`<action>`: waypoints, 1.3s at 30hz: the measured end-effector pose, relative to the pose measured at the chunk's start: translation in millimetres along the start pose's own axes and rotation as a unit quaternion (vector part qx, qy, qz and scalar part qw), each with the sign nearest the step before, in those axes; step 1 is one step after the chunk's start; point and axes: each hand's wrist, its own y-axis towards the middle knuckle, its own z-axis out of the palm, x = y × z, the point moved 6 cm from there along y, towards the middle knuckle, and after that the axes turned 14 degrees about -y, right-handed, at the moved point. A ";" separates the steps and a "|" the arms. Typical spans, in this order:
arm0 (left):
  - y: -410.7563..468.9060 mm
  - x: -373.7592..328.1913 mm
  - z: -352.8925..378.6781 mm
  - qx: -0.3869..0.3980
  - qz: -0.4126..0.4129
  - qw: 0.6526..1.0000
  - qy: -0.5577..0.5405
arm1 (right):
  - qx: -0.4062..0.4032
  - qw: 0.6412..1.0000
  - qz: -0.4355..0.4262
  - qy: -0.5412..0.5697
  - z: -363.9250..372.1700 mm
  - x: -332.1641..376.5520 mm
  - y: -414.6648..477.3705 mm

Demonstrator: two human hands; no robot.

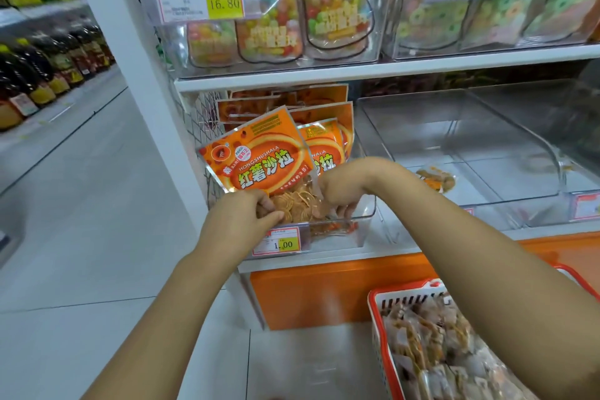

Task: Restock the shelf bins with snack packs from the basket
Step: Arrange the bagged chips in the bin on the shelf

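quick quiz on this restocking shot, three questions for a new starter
1. What do the left hand and the right hand both hold?
2. The price tag on the bin under the hands reads: A 16.80, B 1.00, C 5.50.
3. True or false: the basket is empty.

Key: 1, the front orange pack, gripped at its lower edge. 2, B. 3, false, it holds snack packs.
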 end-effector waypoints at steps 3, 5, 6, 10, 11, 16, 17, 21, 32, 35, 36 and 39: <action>2.3 1.7 1.2 -0.011 0.006 1.000 -0.010 | 0.062 0.995 0.021 -0.072 9.5 -3.9 3.8; 2.6 -1.2 0.8 -0.027 0.019 0.999 -0.022 | 0.085 0.992 0.021 -0.091 17.9 -2.2 9.5; 3.0 -2.9 0.2 -0.039 0.024 0.999 -0.030 | 0.097 0.992 0.017 -0.083 21.4 -1.4 12.2; 2.8 -8.8 -5.9 -0.093 0.037 0.993 -0.065 | 0.150 0.989 0.011 0.008 32.6 0.6 16.3; 2.8 -11.5 -7.6 -0.109 0.048 0.989 -0.085 | 0.162 0.986 0.011 0.032 34.6 2.6 17.9; 6.5 -39.9 -8.4 -0.168 0.165 0.970 -0.059 | 0.153 0.987 0.046 -0.004 33.1 20.2 24.7; 9.6 -42.7 -5.4 -0.161 0.173 0.971 -0.041 | 0.144 0.988 0.054 -0.018 31.2 21.0 23.7; 19.8 -36.3 11.4 -0.107 0.134 0.985 0.026 | 0.085 0.993 0.059 -0.061 13.0 11.7 8.4; 47.2 -41.3 -1.3 -0.124 0.158 0.977 0.077 | -0.267 0.947 0.085 0.158 -78.0 -44.1 -26.5; 45.7 -48.4 9.8 -0.125 0.169 0.974 0.080 | -0.282 0.942 0.087 0.163 -79.8 -46.6 -21.1; 45.6 -51.4 12.8 -0.128 0.177 0.972 0.085 | -0.280 0.947 0.101 0.124 -78.1 -47.9 -18.5; 45.6 -58.1 20.1 -0.126 0.189 0.968 0.106 | -0.287 0.946 0.151 0.020 -68.4 -49.0 -13.2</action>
